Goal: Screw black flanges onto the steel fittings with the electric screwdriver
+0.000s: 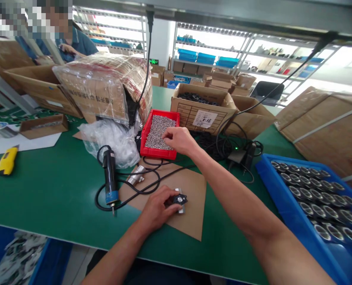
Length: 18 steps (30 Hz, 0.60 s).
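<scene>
My left hand (158,208) is closed around a small black part with a silver centre (180,199), holding it on a metal fixture over a brown cardboard sheet (190,186). My right hand (178,139) reaches over the right edge of a red tray (148,128) full of small silver screws, its fingers pinched together over the screws; what they hold is too small to see. An electric screwdriver (110,174) with a black cable lies on the green table (54,190) left of the cardboard.
A blue tray (271,186) with several round metal-rimmed parts sits at the right. Cardboard boxes (202,109), a plastic-wrapped box (101,87) and crumpled plastic (113,138) stand behind. A yellow utility knife (6,160) lies far left. Another person (75,41) works at the back left.
</scene>
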Each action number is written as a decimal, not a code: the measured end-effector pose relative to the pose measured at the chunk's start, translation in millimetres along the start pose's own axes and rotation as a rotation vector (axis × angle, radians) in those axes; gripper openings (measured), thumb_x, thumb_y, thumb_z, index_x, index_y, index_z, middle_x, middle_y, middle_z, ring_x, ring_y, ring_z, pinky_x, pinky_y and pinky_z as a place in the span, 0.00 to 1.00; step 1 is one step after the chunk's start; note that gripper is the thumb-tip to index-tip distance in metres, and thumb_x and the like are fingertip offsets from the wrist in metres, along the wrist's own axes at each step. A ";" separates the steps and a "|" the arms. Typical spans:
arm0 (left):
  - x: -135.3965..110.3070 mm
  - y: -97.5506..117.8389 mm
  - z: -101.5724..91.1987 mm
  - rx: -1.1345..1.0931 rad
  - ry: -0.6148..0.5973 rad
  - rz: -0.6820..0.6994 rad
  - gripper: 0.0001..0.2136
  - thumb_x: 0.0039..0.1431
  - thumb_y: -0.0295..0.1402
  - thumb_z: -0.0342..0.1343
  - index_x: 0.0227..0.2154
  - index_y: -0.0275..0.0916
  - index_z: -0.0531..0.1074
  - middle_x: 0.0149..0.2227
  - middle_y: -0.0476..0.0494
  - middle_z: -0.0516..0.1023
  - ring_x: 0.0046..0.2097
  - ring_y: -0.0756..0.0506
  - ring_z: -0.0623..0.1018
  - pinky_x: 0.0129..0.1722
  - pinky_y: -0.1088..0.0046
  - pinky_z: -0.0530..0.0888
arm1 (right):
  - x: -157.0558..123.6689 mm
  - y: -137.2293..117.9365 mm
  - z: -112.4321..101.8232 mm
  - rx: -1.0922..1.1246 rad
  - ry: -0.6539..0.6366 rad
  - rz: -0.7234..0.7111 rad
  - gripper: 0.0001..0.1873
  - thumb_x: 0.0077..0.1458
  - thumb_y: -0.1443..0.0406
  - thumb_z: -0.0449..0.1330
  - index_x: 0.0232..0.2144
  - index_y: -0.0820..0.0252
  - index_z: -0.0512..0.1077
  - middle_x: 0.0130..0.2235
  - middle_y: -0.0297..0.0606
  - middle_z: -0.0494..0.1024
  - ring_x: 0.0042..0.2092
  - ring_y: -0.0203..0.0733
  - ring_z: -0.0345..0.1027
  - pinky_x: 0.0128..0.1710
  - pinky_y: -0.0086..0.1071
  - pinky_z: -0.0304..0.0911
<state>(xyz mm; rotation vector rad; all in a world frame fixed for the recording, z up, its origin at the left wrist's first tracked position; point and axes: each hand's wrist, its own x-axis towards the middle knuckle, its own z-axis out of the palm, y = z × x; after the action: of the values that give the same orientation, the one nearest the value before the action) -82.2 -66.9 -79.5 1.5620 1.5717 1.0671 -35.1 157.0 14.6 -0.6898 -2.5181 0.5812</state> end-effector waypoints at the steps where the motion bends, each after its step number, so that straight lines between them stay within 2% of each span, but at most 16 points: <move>1: -0.2 -0.8 0.2 0.002 -0.001 0.001 0.15 0.55 0.36 0.63 0.45 0.40 0.75 0.38 0.46 0.74 0.35 0.49 0.73 0.37 0.73 0.71 | -16.3 -1.5 -2.1 0.097 0.011 0.018 0.09 0.50 0.70 0.56 0.32 0.60 0.76 0.29 0.32 0.77 0.31 0.33 0.68 0.34 0.27 0.61; 3: -0.5 -2.2 0.6 0.003 0.002 0.005 0.15 0.55 0.36 0.63 0.45 0.40 0.75 0.38 0.46 0.74 0.35 0.49 0.73 0.37 0.73 0.71 | -51.7 -3.8 -3.9 0.251 0.002 0.075 0.07 0.48 0.70 0.57 0.31 0.60 0.75 0.27 0.31 0.75 0.29 0.32 0.66 0.31 0.26 0.60; 6: -1.0 -2.3 0.9 0.005 -0.001 0.006 0.15 0.56 0.35 0.63 0.46 0.40 0.74 0.38 0.46 0.74 0.35 0.49 0.73 0.38 0.73 0.71 | -102.2 -5.7 -1.9 0.401 -0.077 0.204 0.06 0.49 0.69 0.58 0.32 0.59 0.74 0.28 0.31 0.76 0.29 0.32 0.66 0.30 0.26 0.60; 9: -1.1 -0.4 0.8 0.017 -0.005 0.006 0.14 0.56 0.34 0.62 0.46 0.40 0.74 0.38 0.46 0.73 0.35 0.49 0.73 0.38 0.73 0.70 | -137.9 -7.9 2.0 0.482 -0.180 0.321 0.05 0.50 0.67 0.60 0.32 0.59 0.75 0.29 0.32 0.77 0.30 0.34 0.67 0.30 0.28 0.61; 15: -1.4 -1.7 1.3 0.018 0.004 0.006 0.14 0.56 0.35 0.63 0.46 0.41 0.74 0.36 0.47 0.73 0.36 0.48 0.73 0.38 0.72 0.70 | -166.0 -11.9 8.8 0.553 -0.287 0.317 0.03 0.50 0.66 0.62 0.29 0.58 0.77 0.32 0.35 0.77 0.34 0.36 0.68 0.33 0.29 0.62; 18: -1.2 -3.1 1.7 0.023 0.001 0.004 0.16 0.56 0.35 0.63 0.47 0.43 0.74 0.37 0.47 0.73 0.37 0.48 0.73 0.39 0.72 0.70 | -171.0 -11.0 15.2 0.605 -0.304 0.426 0.04 0.49 0.66 0.61 0.30 0.59 0.76 0.32 0.35 0.77 0.33 0.36 0.68 0.32 0.30 0.61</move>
<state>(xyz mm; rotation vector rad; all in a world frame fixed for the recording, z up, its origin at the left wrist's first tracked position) -82.0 -67.7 -83.1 1.5804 1.5882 1.0557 84.0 48.9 -46.4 -0.9469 -2.2475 1.6169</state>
